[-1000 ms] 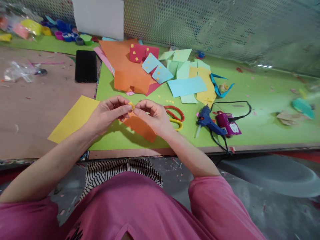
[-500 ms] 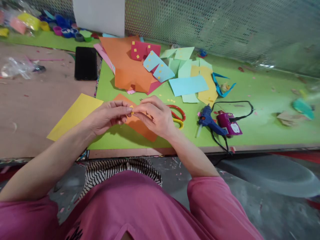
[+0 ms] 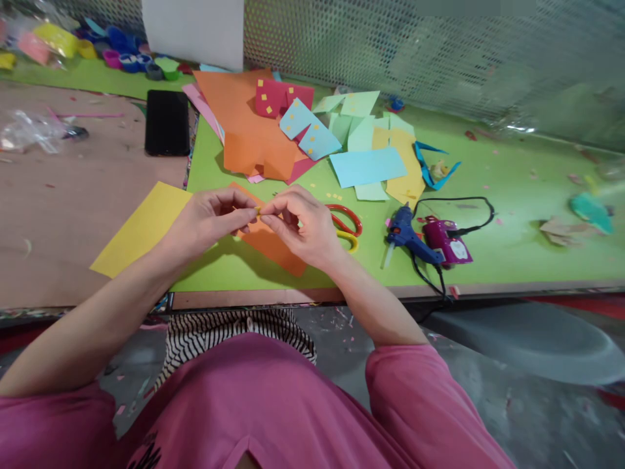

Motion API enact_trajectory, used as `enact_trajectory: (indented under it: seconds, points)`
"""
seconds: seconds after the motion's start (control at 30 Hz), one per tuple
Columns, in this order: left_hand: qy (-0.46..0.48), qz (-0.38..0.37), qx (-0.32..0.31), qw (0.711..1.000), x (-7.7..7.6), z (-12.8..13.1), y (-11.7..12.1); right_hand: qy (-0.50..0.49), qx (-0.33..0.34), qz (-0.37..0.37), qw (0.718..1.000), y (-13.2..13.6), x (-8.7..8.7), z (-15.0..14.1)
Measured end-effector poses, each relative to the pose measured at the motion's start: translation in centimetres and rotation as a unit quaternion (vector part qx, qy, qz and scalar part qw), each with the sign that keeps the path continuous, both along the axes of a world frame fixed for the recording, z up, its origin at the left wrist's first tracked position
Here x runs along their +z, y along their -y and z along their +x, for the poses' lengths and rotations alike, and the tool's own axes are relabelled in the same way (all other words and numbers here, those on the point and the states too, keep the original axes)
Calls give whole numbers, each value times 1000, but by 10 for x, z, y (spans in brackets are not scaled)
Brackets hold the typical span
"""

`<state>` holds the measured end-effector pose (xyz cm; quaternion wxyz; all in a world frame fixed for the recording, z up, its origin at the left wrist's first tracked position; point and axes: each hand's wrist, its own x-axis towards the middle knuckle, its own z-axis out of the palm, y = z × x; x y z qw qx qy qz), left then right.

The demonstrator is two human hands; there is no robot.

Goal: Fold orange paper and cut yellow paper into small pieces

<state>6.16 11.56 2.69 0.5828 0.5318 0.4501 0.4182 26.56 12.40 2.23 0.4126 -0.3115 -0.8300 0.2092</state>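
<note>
Between my fingertips is a small yellow paper piece (image 3: 258, 211). My left hand (image 3: 212, 215) pinches it from one side, and my right hand (image 3: 303, 225) pinches it from the other. Below them an orange paper sheet (image 3: 276, 251) lies on the green mat, partly covered by my hands. Scissors with red and yellow handles (image 3: 347, 241) lie beside my right hand, their blades mostly hidden under it. A yellow paper sheet (image 3: 139, 228) is under and left of my left wrist. Several tiny yellow squares (image 3: 334, 197) sit just beyond my right hand.
Cut papers in orange, red, green and a light blue sheet (image 3: 368, 167) pile up at the back. To the right lie a blue glue gun (image 3: 410, 236) and a purple box (image 3: 446, 242) with a black cord. A black phone (image 3: 167, 124) rests at the back left.
My fingers have shifted slightly around the small yellow piece, which now shows as a thinner strip. My left hand is turned a little more inward. The things on the table have stayed put.
</note>
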Motion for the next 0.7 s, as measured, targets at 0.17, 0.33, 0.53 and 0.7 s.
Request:
enact_trajectory:
  seconds: [0.17,0.33,0.53,0.7]
  points:
    - [-46,44,11,998,3,1,3,-35,-5,-63,997,1,2,-3]
    - [-116,81,29,990,3,2,5,-35,-27,-111,993,3,4,-5]
    - [-202,153,37,966,-1,2,5,-21,-49,-141,989,5,5,-6]
    - [-233,178,36,955,2,4,7,-14,-55,-141,988,4,5,-6]
